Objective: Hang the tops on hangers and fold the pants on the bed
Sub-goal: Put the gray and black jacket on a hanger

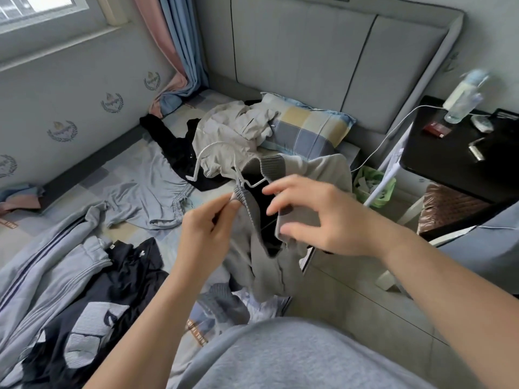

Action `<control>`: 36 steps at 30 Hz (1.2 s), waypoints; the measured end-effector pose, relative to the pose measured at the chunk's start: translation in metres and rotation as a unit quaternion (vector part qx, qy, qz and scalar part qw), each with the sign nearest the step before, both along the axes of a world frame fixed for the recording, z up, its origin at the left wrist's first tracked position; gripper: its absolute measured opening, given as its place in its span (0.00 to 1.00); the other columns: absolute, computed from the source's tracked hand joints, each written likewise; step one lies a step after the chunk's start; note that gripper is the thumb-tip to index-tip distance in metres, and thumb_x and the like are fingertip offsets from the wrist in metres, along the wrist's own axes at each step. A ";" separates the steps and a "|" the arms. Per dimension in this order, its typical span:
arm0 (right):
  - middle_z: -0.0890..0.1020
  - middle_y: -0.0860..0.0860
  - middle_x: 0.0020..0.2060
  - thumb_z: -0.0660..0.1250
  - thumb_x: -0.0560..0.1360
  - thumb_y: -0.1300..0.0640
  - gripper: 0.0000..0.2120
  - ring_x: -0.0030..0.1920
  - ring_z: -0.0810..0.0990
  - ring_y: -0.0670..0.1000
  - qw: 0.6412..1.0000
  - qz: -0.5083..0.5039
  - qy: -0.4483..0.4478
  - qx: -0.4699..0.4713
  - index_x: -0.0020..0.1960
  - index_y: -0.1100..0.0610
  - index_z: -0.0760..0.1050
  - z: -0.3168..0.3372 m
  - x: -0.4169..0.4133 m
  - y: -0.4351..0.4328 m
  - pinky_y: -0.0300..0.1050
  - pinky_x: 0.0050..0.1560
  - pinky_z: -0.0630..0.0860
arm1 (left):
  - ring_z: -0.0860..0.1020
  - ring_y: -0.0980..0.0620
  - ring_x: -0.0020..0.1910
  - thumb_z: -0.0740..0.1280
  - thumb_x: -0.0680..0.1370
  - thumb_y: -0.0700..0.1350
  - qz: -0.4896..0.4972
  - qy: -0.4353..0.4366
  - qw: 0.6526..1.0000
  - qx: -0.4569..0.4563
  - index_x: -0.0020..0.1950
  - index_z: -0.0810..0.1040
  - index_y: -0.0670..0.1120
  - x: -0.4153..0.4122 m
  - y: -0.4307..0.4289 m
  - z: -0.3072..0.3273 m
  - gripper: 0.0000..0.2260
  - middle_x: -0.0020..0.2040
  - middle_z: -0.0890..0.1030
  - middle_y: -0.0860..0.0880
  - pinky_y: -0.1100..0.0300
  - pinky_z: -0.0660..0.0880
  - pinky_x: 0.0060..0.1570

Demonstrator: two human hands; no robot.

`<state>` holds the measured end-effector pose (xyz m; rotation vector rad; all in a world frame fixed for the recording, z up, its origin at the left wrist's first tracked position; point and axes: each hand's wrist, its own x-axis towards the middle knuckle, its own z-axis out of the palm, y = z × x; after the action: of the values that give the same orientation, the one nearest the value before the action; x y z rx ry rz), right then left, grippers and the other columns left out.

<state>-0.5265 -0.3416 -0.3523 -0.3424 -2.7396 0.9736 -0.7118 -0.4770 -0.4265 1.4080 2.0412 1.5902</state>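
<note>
Left hand (209, 228) pinches grey top (268, 272) | right hand (325, 220) holds it

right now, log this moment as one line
step: hanging top | left hand: pinches grey jacket collar | right hand: at jacket front, grip unclear | white hanger: inside collar, hook out

The person wore a plain light grey top (295, 357) of soft cloth; the left forearm (151, 318) and right forearm (449, 282) were bare.
</note>
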 end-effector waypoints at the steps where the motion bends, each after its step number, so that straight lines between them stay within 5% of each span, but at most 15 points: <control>1: 0.76 0.46 0.65 0.70 0.76 0.59 0.11 0.67 0.72 0.43 0.996 -0.034 0.084 -0.007 0.58 0.55 0.79 0.000 0.003 0.006 0.39 0.67 0.66 | 0.63 0.52 0.28 0.64 0.82 0.48 0.000 -0.017 1.000 0.017 0.40 0.76 0.48 -0.002 -0.001 0.000 0.11 0.28 0.68 0.50 0.54 0.64 0.28; 4: 0.74 0.50 0.66 0.70 0.75 0.59 0.21 0.69 0.71 0.48 0.954 -0.220 0.197 0.046 0.67 0.58 0.73 -0.012 0.013 0.041 0.51 0.70 0.68 | 0.63 0.59 0.28 0.64 0.82 0.48 -0.008 -0.040 0.997 0.067 0.45 0.80 0.62 -0.008 -0.003 0.006 0.10 0.29 0.69 0.59 0.62 0.60 0.27; 7: 0.72 0.47 0.67 0.72 0.77 0.56 0.30 0.69 0.70 0.47 0.946 -0.308 0.093 -0.035 0.75 0.50 0.65 -0.030 0.020 0.072 0.44 0.70 0.65 | 0.62 0.59 0.28 0.65 0.83 0.46 -0.020 -0.042 0.995 0.086 0.46 0.80 0.61 -0.011 -0.002 0.010 0.11 0.29 0.68 0.59 0.66 0.59 0.27; 9: 0.77 0.39 0.57 0.70 0.78 0.55 0.24 0.59 0.76 0.42 0.944 -0.310 0.083 -0.082 0.71 0.43 0.68 -0.042 0.024 0.084 0.41 0.62 0.71 | 0.62 0.58 0.28 0.65 0.82 0.48 -0.016 -0.041 0.996 0.078 0.45 0.81 0.55 -0.012 -0.001 0.009 0.09 0.29 0.67 0.56 0.64 0.59 0.27; 12: 0.79 0.36 0.45 0.65 0.80 0.56 0.12 0.46 0.76 0.34 0.938 -0.328 0.110 -0.034 0.56 0.38 0.74 -0.046 0.024 0.089 0.32 0.48 0.71 | 0.63 0.62 0.28 0.65 0.82 0.47 -0.023 -0.033 0.997 0.066 0.47 0.82 0.56 -0.013 -0.003 0.007 0.08 0.29 0.71 0.59 0.67 0.60 0.28; 16: 0.80 0.33 0.48 0.62 0.80 0.65 0.15 0.49 0.75 0.27 0.956 -0.278 0.096 -0.007 0.57 0.50 0.82 -0.045 0.021 0.089 0.22 0.51 0.67 | 0.63 0.61 0.28 0.66 0.81 0.46 -0.014 -0.029 0.999 0.035 0.46 0.82 0.59 -0.016 -0.005 0.006 0.10 0.29 0.70 0.59 0.67 0.60 0.28; 19: 0.83 0.41 0.52 0.64 0.81 0.65 0.12 0.52 0.77 0.29 0.965 -0.247 0.082 -0.028 0.60 0.56 0.83 -0.047 0.022 0.090 0.24 0.55 0.69 | 0.61 0.59 0.27 0.66 0.82 0.43 0.004 -0.007 1.000 0.008 0.45 0.82 0.53 -0.024 -0.008 0.008 0.08 0.28 0.67 0.50 0.63 0.57 0.26; 23: 0.83 0.30 0.43 0.65 0.82 0.60 0.10 0.46 0.79 0.29 0.965 -0.244 0.067 -0.076 0.56 0.51 0.84 -0.054 0.022 0.091 0.26 0.49 0.71 | 0.60 0.59 0.26 0.67 0.81 0.42 0.017 0.048 0.998 -0.029 0.47 0.82 0.51 -0.033 -0.012 0.012 0.06 0.28 0.69 0.47 0.61 0.60 0.25; 27: 0.82 0.46 0.36 0.64 0.81 0.61 0.10 0.36 0.76 0.45 0.935 -0.324 0.118 -0.083 0.48 0.50 0.82 -0.050 0.018 0.105 0.43 0.41 0.71 | 0.66 0.53 0.26 0.69 0.80 0.44 0.053 0.124 0.984 -0.117 0.46 0.79 0.50 -0.043 -0.015 0.008 0.03 0.28 0.74 0.46 0.57 0.70 0.28; 30: 0.80 0.33 0.33 0.64 0.81 0.59 0.09 0.35 0.75 0.36 0.925 -0.346 0.154 -0.035 0.49 0.52 0.83 -0.038 0.016 0.108 0.31 0.39 0.68 | 0.71 0.48 0.30 0.67 0.81 0.45 0.106 0.151 0.970 -0.161 0.41 0.78 0.46 -0.042 -0.010 0.005 0.09 0.28 0.74 0.50 0.49 0.75 0.33; 32: 0.81 0.34 0.36 0.63 0.80 0.56 0.09 0.39 0.76 0.36 0.926 -0.341 0.164 0.005 0.49 0.51 0.83 -0.032 0.014 0.106 0.25 0.39 0.67 | 0.72 0.42 0.32 0.66 0.82 0.45 0.117 0.167 0.967 -0.151 0.40 0.76 0.46 -0.030 -0.003 0.007 0.10 0.28 0.74 0.50 0.47 0.76 0.34; 34: 0.81 0.41 0.36 0.63 0.79 0.55 0.10 0.39 0.76 0.42 0.930 -0.346 0.119 0.032 0.48 0.50 0.83 -0.027 0.012 0.107 0.26 0.38 0.67 | 0.75 0.40 0.33 0.65 0.82 0.44 0.120 0.166 0.972 -0.118 0.43 0.80 0.45 -0.018 0.003 0.009 0.09 0.30 0.77 0.48 0.47 0.76 0.35; 36: 0.79 0.42 0.35 0.63 0.80 0.57 0.10 0.39 0.76 0.48 0.939 -0.342 -0.015 0.045 0.46 0.51 0.82 -0.023 0.015 0.112 0.38 0.38 0.70 | 0.77 0.41 0.34 0.65 0.82 0.44 0.136 0.149 0.975 -0.089 0.50 0.83 0.45 -0.013 0.006 0.009 0.08 0.32 0.79 0.48 0.51 0.76 0.36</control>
<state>-0.5120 -0.2292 -0.3756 -1.1907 -2.3698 0.6431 -0.7250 -0.4715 -0.4176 1.4214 2.5755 1.3045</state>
